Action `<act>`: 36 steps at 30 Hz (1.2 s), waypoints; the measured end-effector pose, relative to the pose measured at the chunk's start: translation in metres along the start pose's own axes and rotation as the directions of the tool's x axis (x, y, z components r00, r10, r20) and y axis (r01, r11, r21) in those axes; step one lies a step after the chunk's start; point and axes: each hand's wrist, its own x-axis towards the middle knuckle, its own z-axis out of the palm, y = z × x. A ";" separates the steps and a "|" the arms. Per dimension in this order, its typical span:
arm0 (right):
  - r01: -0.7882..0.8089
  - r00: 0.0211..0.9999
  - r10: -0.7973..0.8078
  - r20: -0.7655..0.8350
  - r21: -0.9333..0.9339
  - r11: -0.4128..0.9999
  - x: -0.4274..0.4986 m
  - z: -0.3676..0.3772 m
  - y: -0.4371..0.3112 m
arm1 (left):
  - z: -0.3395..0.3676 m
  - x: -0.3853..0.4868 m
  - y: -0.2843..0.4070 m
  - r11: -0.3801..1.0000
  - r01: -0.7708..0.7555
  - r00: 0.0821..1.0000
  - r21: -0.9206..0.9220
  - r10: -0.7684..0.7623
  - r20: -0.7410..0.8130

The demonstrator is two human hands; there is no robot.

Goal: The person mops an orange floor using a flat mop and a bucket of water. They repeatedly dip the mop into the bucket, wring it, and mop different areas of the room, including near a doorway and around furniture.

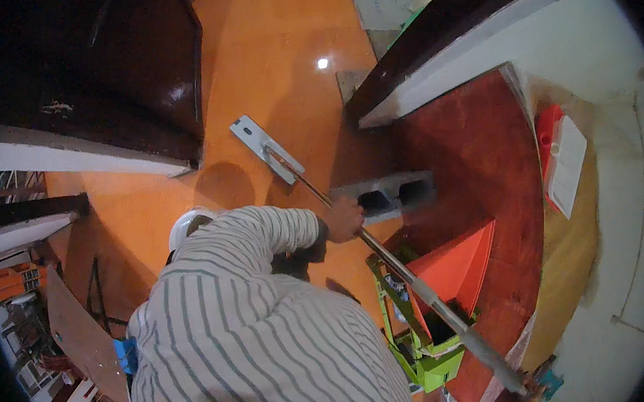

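Observation:
A metal pole (396, 263) runs diagonally from upper left to lower right. My left hand (346, 220), in a striped sleeve, is closed around its middle. At the pole's lower right end, my right hand (531, 390) is wrapped around it, dim and partly cut up by shadow. The pole's far end joins a flat, pale mop plate (253, 136) near the orange floor (278, 39). A grey hollow concrete block (351, 195) lies just beyond my left hand. Beneath the pole are a red-orange plastic container (477, 253) and a lime-green plastic one (442, 369).
A dark door (156, 74) stands at upper left, a dark post (401, 60) at upper right. A dark red board (519, 216) is at right, beside a red and white plastic object (566, 163). Near my left side are a white round rim (181, 229) and a brown panel (79, 335).

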 end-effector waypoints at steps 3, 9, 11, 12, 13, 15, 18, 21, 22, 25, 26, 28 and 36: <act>0.040 0.995 -0.042 -0.087 -0.029 0.999 0.003 -0.042 0.005 | -0.008 0.020 0.018 0.994 -0.105 0.984 -0.004 0.103 -0.147; 0.024 0.979 -0.044 -0.198 -0.105 0.994 -0.024 -0.051 0.060 | -0.003 0.083 0.008 0.997 -0.072 0.976 0.004 0.071 -0.206; -0.027 0.994 0.019 -0.108 -0.074 0.997 -0.044 -0.029 0.078 | 0.001 0.102 -0.014 0.999 -0.024 0.981 0.048 0.033 -0.190; -0.065 0.997 0.062 -0.043 -0.062 0.996 -0.056 -0.013 0.086 | 0.004 0.108 -0.029 1.000 -0.003 0.974 0.016 0.006 -0.225; -0.131 0.989 0.133 0.056 -0.044 0.990 -0.061 0.005 0.083 | 0.007 0.110 -0.047 1.000 0.023 0.970 0.002 -0.022 -0.242; -0.019 0.992 -0.015 -0.124 -0.271 0.962 -0.090 0.062 0.110 | 0.011 0.127 -0.081 0.994 0.107 0.973 -0.019 -0.109 -0.205; 0.034 0.989 -0.051 -0.140 -0.122 0.992 -0.086 0.140 0.108 | 0.016 0.150 -0.139 0.991 0.135 0.959 -0.024 -0.137 -0.247; 0.537 0.843 -0.399 0.361 -0.524 0.661 -0.069 0.217 0.113 | 0.010 0.179 -0.202 0.949 0.312 0.866 -0.047 -0.305 -0.397; 0.558 0.829 -0.373 0.417 -0.564 0.609 -0.060 0.242 0.113 | 0.006 0.180 -0.225 0.934 0.341 0.826 -0.106 -0.351 -0.442; 0.128 0.968 -0.069 0.243 -0.234 0.964 -0.031 0.314 0.107 | -0.012 0.173 -0.281 0.867 0.433 0.781 -0.246 -0.498 -0.378; 0.191 0.945 -0.110 0.307 -0.249 0.949 -0.027 0.331 0.100 | -0.018 0.166 -0.291 0.868 0.444 0.705 -0.221 -0.491 -0.512; 0.209 0.894 -0.124 0.429 -0.155 0.966 -0.017 0.363 0.079 | -0.030 0.149 -0.302 0.857 0.462 0.615 -0.230 -0.496 -0.613; 0.281 0.611 -0.317 0.725 0.176 0.943 0.005 0.442 -0.028 | -0.084 0.082 -0.290 0.741 0.492 0.401 -0.458 -0.659 -0.636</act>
